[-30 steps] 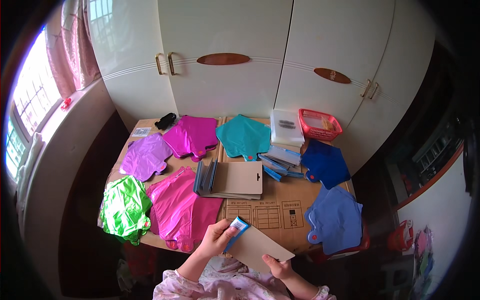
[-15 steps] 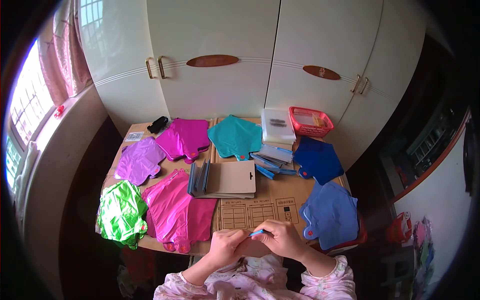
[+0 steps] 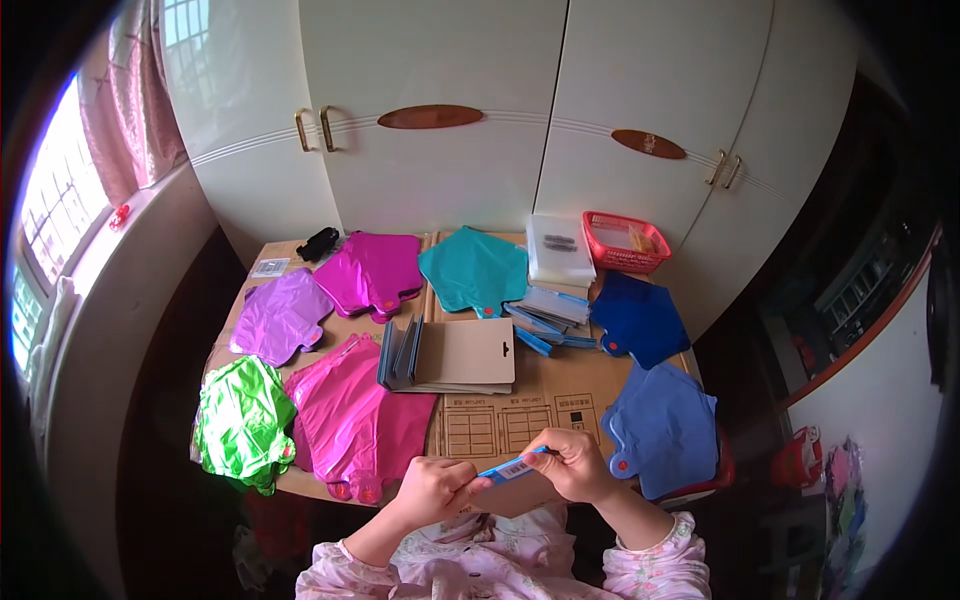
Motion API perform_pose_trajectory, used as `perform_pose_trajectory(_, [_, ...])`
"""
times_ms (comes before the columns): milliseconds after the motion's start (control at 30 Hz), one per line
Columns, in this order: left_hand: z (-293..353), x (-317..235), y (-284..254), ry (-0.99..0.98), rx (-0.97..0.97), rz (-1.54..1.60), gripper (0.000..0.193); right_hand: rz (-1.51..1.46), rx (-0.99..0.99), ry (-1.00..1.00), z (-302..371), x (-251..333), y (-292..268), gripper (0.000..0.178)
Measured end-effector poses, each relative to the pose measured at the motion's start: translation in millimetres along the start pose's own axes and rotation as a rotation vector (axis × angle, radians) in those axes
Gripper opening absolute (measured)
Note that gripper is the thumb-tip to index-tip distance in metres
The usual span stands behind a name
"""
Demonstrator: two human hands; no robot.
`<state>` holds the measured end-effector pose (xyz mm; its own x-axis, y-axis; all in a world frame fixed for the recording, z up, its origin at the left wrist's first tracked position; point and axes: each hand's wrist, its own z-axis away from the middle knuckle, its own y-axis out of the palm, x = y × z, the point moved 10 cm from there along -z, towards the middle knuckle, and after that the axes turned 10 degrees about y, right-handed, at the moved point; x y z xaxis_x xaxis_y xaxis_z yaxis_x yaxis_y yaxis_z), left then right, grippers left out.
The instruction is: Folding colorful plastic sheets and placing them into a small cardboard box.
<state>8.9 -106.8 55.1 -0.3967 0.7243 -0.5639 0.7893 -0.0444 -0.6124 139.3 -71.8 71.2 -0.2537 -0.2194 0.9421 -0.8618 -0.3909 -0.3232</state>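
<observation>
A cardboard card point(image 3: 518, 496) with a blue folded edge is held low over the near table edge, before my body. My left hand point(image 3: 438, 490) is closed on its left end, the fingers curled at the blue strip. At the other end my right hand point(image 3: 572, 466) pinches the same strip between thumb and fingers. Part of a barcode shows on the strip, and the card's brown back hangs below. Beyond my hands lies a stack of brown folded cards point(image 3: 465, 355), several with dark blue-grey flaps standing up at the left.
Flat foil balloons lie around the table: green point(image 3: 243, 415), pink point(image 3: 365, 430), lilac point(image 3: 280, 315), magenta point(image 3: 370, 270), teal point(image 3: 473, 265), dark blue point(image 3: 642, 315) and light blue point(image 3: 665, 430). Blue-edged cards point(image 3: 545, 315), clear plastic sleeves point(image 3: 555, 265) and a red basket point(image 3: 625, 262) are at the back right.
My hands have drawn apart slightly, the left moving left. The card has tipped so that its blue strip and barcode face up more.
</observation>
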Motion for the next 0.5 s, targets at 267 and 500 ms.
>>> perform_pose_trajectory(267, [1,0,-8,-0.004,-0.014,0.082,0.032,-0.165,0.041,0.007,-4,-10,2,0.016])
perform_pose_trajectory(500, [14,14,2,-0.078,0.091,0.121,0.033,-0.171,0.091,0.096,-16,-32,-2,0.013])
